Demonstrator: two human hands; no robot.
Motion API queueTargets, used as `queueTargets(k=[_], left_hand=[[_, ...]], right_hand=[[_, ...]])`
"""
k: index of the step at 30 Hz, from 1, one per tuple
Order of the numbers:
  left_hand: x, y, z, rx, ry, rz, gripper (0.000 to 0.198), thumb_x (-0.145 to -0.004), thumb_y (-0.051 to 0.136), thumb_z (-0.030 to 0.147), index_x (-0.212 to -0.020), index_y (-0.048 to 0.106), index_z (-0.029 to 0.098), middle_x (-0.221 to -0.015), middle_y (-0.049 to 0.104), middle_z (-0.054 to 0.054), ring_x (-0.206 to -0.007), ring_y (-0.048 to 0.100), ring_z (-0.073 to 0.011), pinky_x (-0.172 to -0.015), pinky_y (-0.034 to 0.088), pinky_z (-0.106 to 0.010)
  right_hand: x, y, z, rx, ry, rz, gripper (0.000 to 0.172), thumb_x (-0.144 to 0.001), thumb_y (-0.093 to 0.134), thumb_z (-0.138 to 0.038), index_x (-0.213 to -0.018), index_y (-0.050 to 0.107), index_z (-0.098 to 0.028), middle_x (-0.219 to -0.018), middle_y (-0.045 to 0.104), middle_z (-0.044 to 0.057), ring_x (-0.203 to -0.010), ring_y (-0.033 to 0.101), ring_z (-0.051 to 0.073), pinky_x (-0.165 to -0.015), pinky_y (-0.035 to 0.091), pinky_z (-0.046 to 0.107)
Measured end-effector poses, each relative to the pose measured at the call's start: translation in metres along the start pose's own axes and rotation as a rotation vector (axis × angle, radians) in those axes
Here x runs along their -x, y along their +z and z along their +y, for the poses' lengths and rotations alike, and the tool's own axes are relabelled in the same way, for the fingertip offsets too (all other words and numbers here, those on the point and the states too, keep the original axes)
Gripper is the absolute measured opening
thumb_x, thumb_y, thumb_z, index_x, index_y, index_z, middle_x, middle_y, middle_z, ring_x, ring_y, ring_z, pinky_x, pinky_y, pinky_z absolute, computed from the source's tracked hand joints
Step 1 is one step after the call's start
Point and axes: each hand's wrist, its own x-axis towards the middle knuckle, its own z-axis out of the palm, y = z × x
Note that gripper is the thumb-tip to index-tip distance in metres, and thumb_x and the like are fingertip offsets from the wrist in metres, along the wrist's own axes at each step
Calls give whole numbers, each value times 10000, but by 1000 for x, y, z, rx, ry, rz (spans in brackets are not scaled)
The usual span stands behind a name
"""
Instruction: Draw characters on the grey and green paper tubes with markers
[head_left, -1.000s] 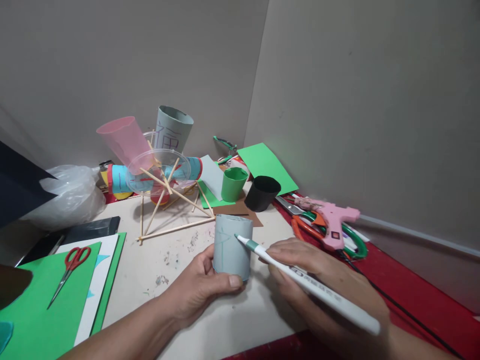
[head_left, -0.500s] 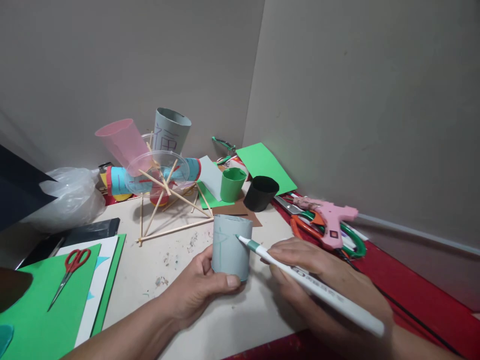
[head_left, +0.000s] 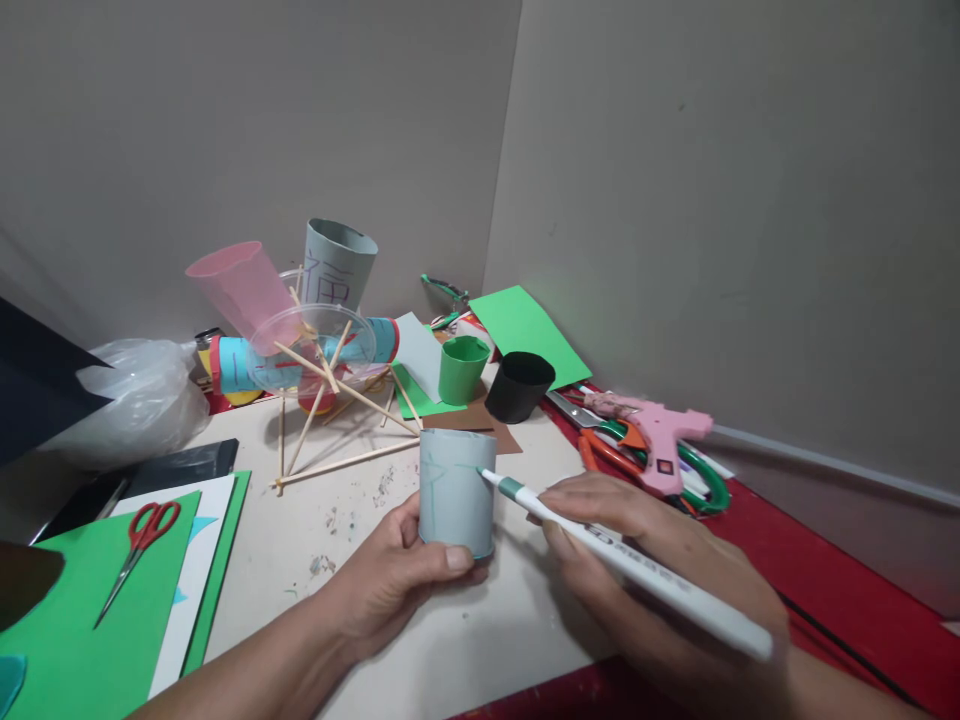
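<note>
My left hand (head_left: 409, 565) grips a light grey paper cup (head_left: 457, 505) low down, its thumb across the front near the base. Thin green pen strokes mark the cup's side. My right hand (head_left: 645, 570) is closed around a white marker pen (head_left: 622, 560) with a green band. The pen's tip touches the cup's side near the upper right. Behind them stands a wheel-like model of wooden sticks (head_left: 330, 370) and clear discs, bearing a pink cup (head_left: 244, 295), a grey cup (head_left: 340, 262) with purple writing and blue cups with red rims.
A green cup (head_left: 463, 370) and a black cup (head_left: 520, 388) stand behind the held cup. To the right lie a pink glue gun (head_left: 660, 440) and orange-and-green-handled tools. Red-handled scissors (head_left: 142, 540) rest on green sheets at left, near a plastic bag (head_left: 142, 390).
The pen tip has moved slightly right across the cup, and a short green stroke now shows to its left. The cup and left hand appear slightly further left in the view.
</note>
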Motion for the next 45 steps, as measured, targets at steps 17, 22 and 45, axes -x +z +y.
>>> queueTargets(k=[17, 22, 45], left_hand=[[0, -3, 2, 25, -24, -6, 621, -621, 919, 334, -1144, 665, 117, -1034, 664, -123, -981, 632, -228, -927, 471, -372], [0, -6, 0, 49, -15, -34, 586, -689, 880, 312, -1201, 666, 126, -1084, 673, -125, -1047, 646, -240, -964, 479, -377], [2, -10, 1, 97, -12, -65, 478, -745, 823, 300, -1149, 692, 81, -1084, 715, -161, -975, 715, -259, -909, 574, -378]], right_hand=[[-1, -1, 2, 2, 31, 23, 179, -921, 546, -124, -1031, 589, -259, -818, 730, 8, -668, 723, 164, -606, 580, 260], [-4, 1, 3, -28, 27, 24, 166, -915, 535, -106, -1007, 589, -234, -789, 716, -11, -648, 704, 132, -611, 568, 232], [1, 4, 5, -60, 33, 79, 204, -904, 535, -126, -1065, 583, -241, -854, 735, -12, -716, 720, 122, -683, 591, 196]])
